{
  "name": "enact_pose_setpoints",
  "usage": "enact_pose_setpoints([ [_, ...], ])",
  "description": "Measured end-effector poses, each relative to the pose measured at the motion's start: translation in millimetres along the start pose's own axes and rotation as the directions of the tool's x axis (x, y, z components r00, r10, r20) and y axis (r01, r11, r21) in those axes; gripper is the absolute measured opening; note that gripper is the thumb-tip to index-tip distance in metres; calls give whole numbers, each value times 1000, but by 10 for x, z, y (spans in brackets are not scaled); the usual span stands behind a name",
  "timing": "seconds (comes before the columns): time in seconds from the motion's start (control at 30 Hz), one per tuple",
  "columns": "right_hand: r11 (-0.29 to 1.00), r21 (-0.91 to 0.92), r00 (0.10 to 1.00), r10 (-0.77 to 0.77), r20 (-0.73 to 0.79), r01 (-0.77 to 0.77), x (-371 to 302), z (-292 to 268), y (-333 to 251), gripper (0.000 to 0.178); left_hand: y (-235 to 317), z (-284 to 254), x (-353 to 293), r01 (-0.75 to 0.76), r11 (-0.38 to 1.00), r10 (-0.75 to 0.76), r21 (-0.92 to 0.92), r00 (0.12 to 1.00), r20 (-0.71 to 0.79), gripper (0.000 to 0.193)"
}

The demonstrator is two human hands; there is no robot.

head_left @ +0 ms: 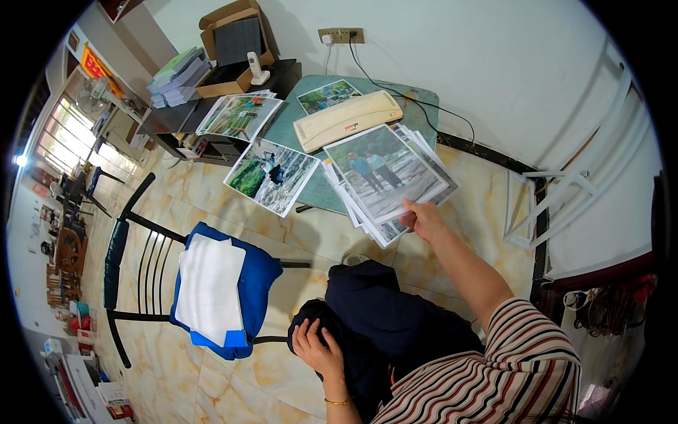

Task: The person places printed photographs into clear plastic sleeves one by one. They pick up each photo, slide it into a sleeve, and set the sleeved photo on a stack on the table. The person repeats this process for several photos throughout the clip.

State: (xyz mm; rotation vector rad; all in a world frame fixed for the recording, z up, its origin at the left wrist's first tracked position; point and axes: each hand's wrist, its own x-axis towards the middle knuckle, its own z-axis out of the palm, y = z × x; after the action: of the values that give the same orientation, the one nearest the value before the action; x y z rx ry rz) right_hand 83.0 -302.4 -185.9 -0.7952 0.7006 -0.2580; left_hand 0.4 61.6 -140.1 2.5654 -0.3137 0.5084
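Note:
My right hand (pixel 425 220) pinches the lower right edge of a large photo print (pixel 388 173) that shows two people on rocks. Its far edge lies close along the front of a cream laminator (pixel 348 121) on a green table (pixel 285 126). Under it is an untidy stack of more prints (pixel 443 185), overhanging the table's near side. My left hand (pixel 318 346) rests with fingers apart on my knee in dark trousers (pixel 402 304), holding nothing. Another print (pixel 272 177) hangs over the table's left corner, and one more (pixel 328 96) lies behind the laminator.
Left of me stands a black-framed chair (pixel 141 225) with white sheets (pixel 210 286) on its blue cushion (pixel 258 297). A dark cabinet (pixel 166 120) carries prints (pixel 240 115), an open cardboard box (pixel 226 86) and a cordless phone (pixel 257 68). Cables run from a wall socket (pixel 340 35).

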Motion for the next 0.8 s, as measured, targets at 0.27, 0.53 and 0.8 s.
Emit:
enact_pose_setpoints([
  [0.27,1000,0,999,31,-11,-31,89,52,-48,26,9,2,10,2,1000,-2,10,1000,4,20],
  [0.53,1000,9,999,-4,41,4,91,145,-50,26,-2,-4,6,-5,1000,5,5,1000,-11,20],
  [0.8,999,40,999,-17,36,16,221,164,-50,31,1,0,10,-2,1000,2,2,1000,-7,19],
])
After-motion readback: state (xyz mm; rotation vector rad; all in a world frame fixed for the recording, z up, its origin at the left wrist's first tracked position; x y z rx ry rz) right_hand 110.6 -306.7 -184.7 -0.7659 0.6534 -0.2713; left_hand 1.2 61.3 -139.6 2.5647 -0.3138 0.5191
